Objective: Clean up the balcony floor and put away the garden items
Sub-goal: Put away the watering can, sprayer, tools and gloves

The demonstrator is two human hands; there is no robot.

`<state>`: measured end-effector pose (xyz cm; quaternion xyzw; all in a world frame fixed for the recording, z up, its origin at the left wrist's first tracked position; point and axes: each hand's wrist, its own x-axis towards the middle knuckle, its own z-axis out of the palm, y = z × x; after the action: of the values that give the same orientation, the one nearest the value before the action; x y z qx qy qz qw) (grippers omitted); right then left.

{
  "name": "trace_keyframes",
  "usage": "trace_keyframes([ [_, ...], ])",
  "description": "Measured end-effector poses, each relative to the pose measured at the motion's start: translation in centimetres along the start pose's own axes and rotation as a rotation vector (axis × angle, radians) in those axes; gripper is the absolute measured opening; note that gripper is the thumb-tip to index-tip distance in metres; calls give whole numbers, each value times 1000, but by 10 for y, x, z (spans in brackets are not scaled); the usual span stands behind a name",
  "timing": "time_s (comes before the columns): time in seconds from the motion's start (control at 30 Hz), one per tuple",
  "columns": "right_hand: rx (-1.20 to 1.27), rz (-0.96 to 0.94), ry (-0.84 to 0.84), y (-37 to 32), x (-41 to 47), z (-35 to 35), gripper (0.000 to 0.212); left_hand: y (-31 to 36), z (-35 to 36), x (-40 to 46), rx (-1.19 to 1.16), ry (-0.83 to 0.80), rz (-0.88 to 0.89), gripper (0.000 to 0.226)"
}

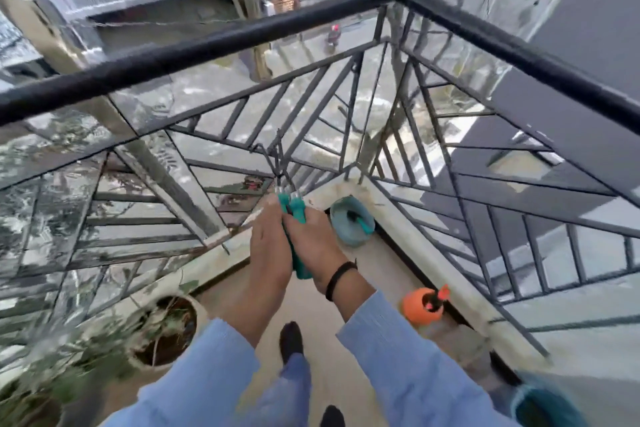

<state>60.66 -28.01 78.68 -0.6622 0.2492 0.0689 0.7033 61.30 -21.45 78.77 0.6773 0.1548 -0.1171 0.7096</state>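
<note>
Both hands meet in the middle of the view around a bundle of teal-handled garden tools. My left hand curls round the handles from the left. My right hand, with a black band at the wrist, grips them from the right. The tools' dark metal prongs point up and away toward the railing. A teal handle end sticks out below my hands. In the balcony corner a blue-green bowl holds another teal-handled tool. An orange spray bottle stands by the right ledge.
A black metal railing with slanted bars encloses the corner ahead. A white pot with a leafy plant stands at the left on the floor. A teal container shows at the bottom right. My dark shoes are on the beige floor.
</note>
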Motion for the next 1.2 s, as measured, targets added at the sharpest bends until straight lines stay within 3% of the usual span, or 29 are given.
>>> trace_keyframes([
  [0.23, -107, 199, 130, -3, 82, -44, 20, -16, 64, 78, 99, -130, -227, 54],
  [0.37, -39, 265, 153, -3, 124, -83, 29, -22, 105, 118, 190, -164, -342, 34],
  [0.5, 33, 343, 146, 1, 156, -125, 18, -37, 144, 152, 264, -240, -426, 24],
  [0.63, 36, 405, 107, 10, 191, -159, 39, -57, 181, 177, 221, -269, -504, 21],
  [0.8, -2, 506, -10, 21, 235, -218, 25, -90, 239, 207, 178, -222, -601, 22],
  [0.93, -84, 564, -71, 54, 285, -259, 41, -140, 278, 230, 89, -136, -684, 31],
  [1.03, -117, 584, -79, 96, 320, -277, 33, -190, 298, 252, 57, -78, -734, 36],
  [1.1, -152, 587, -46, 136, 344, -284, 42, -229, 308, 268, 59, -38, -777, 37],
  [1.17, -216, 599, -48, 174, 364, -290, 47, -267, 315, 281, 57, -10, -814, 28],
  [1.2, -232, 607, -55, 194, 374, -293, 39, -288, 319, 290, 60, 2, -835, 23],
])
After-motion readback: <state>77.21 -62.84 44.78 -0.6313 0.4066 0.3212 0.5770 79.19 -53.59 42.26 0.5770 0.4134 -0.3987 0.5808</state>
